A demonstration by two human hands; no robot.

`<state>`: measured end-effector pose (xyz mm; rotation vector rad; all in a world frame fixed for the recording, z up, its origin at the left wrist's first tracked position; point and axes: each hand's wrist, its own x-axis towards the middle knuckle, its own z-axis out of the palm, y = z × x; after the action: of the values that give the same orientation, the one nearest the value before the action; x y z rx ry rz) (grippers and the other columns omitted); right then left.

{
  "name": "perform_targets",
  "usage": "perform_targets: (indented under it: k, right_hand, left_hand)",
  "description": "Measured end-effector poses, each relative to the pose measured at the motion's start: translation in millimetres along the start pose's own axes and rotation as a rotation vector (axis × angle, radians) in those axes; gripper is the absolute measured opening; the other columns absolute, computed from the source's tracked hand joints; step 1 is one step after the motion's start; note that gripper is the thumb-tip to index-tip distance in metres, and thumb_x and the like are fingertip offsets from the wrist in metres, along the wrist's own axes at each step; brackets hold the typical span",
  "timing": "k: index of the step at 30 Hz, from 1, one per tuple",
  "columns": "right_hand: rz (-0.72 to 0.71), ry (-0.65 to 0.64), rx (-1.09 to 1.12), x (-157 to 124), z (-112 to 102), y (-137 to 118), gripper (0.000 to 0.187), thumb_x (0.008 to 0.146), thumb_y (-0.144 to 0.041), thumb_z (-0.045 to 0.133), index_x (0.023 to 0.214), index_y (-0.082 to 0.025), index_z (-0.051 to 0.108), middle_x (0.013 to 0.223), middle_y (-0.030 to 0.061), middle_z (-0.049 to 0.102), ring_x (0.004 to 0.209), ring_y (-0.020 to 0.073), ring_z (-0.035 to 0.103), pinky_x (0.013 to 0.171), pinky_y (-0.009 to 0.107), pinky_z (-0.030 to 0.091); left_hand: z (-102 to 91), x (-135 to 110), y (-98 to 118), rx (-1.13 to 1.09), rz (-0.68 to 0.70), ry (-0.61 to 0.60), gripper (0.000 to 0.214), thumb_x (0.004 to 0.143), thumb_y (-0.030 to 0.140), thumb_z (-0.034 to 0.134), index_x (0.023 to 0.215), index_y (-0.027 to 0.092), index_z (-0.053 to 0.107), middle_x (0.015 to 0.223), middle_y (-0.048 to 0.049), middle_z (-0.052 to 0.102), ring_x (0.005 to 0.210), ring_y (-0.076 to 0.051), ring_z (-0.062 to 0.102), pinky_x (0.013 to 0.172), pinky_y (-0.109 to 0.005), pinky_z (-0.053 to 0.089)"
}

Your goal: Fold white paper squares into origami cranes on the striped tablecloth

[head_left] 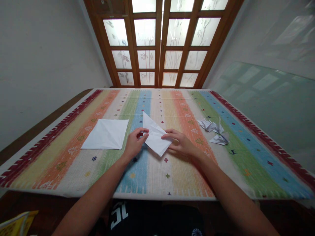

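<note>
A folded sheet of white paper, pointed at its far end, is held between my two hands just above the striped tablecloth. My left hand pinches its left edge between thumb and fingers. On the opposite side my right hand grips the right edge, with some fingers tucked beneath the paper and hidden. To the left lies a flat stack of square white paper. Several small folded paper pieces sit in a loose group on the right.
The striped tablecloth covers a wide table. Behind it stand wooden doors with glass panes. A glass panel leans by the right wall. Something yellow shows at the lower left, below the table edge.
</note>
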<state>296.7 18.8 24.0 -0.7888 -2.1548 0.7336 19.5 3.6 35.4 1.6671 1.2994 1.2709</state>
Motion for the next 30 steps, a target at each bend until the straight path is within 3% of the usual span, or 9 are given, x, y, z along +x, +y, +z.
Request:
perform_targets:
  k: [3,7,13,15,18,21,24,27,30]
  right_hand:
    - [0.020,0.031,0.009,1,1,-1,0.026,0.089,-0.031,0.081,0.115,-0.026,0.081,0.129,0.0124,0.072,0.117,0.0274,0.072,0.101,0.043,0.058]
    - [0.094,0.137,0.044,2,2,-1,0.021,0.097,-0.042,0.072,0.101,-0.024,0.083,0.117,0.0111,0.077,0.107,0.0253,0.074,0.092,0.039,0.059]
    - [0.239,0.186,0.038,3,4,0,0.032,0.100,-0.045,0.064,0.084,-0.021,0.077,0.083,0.0066,0.076,0.077,0.0214,0.069,0.074,0.033,0.055]
    - [0.212,0.143,0.065,3,3,0,0.029,0.101,-0.041,0.061,0.087,-0.022,0.077,0.087,0.0066,0.076,0.081,0.0220,0.069,0.077,0.035,0.055]
    - [0.102,0.041,0.109,2,0,-2,0.024,0.097,-0.023,0.057,0.104,-0.025,0.079,0.112,0.0087,0.075,0.104,0.0248,0.070,0.093,0.040,0.056]
    - [0.047,-0.049,0.096,0,-3,-3,0.045,0.085,-0.007,0.058,0.120,-0.028,0.077,0.130,0.0095,0.069,0.120,0.0262,0.066,0.104,0.045,0.054]
    - [0.036,-0.054,0.063,-1,-2,-3,0.056,0.082,-0.005,0.064,0.131,-0.031,0.074,0.136,0.0102,0.064,0.126,0.0266,0.064,0.109,0.046,0.053]
    - [0.024,-0.010,0.042,0,0,-2,0.042,0.087,-0.017,0.075,0.126,-0.030,0.076,0.133,0.0111,0.065,0.122,0.0276,0.066,0.107,0.046,0.054]
    - [0.051,0.046,0.048,2,1,-3,0.018,0.092,-0.030,0.075,0.109,-0.027,0.081,0.123,0.0111,0.070,0.113,0.0275,0.069,0.100,0.044,0.055]
  left_hand:
    - [-0.2,-1,1,0.050,0.063,-0.011,0.022,0.093,0.034,0.068,0.105,0.017,0.079,0.110,-0.0098,0.075,0.089,-0.019,0.070,0.074,-0.028,0.056]
    - [0.0,-4,1,0.048,0.145,-0.063,0.030,0.096,0.042,0.069,0.111,0.019,0.079,0.123,-0.0129,0.071,0.100,-0.021,0.071,0.071,-0.027,0.060]
    - [2.3,-9,2,0.030,0.168,-0.195,0.052,0.075,0.047,0.093,0.118,0.022,0.077,0.130,-0.0123,0.065,0.106,-0.024,0.070,0.074,-0.030,0.066]
    - [3.2,-9,2,0.019,0.150,-0.198,0.050,0.076,0.044,0.092,0.118,0.022,0.077,0.130,-0.0126,0.065,0.107,-0.024,0.069,0.073,-0.029,0.066]
    - [3.7,-7,0,0.002,0.113,-0.131,0.035,0.085,0.036,0.081,0.116,0.021,0.078,0.129,-0.0134,0.066,0.103,-0.023,0.070,0.069,-0.026,0.063]
    - [2.6,-3,-3,-0.048,0.072,-0.046,0.027,0.086,0.028,0.076,0.111,0.019,0.079,0.126,-0.0129,0.069,0.102,-0.022,0.070,0.073,-0.027,0.063]
    - [1.1,0,-6,-0.106,0.022,-0.016,0.026,0.083,0.026,0.078,0.109,0.019,0.079,0.121,-0.0118,0.072,0.099,-0.020,0.071,0.084,-0.032,0.063]
    - [1.2,0,-6,-0.131,0.011,-0.035,0.025,0.083,0.025,0.079,0.108,0.019,0.080,0.120,-0.0115,0.073,0.103,-0.021,0.071,0.092,-0.035,0.062]
    - [2.7,-2,-5,-0.126,0.032,-0.084,0.025,0.086,0.029,0.078,0.109,0.019,0.080,0.123,-0.0122,0.070,0.105,-0.022,0.070,0.088,-0.034,0.064]
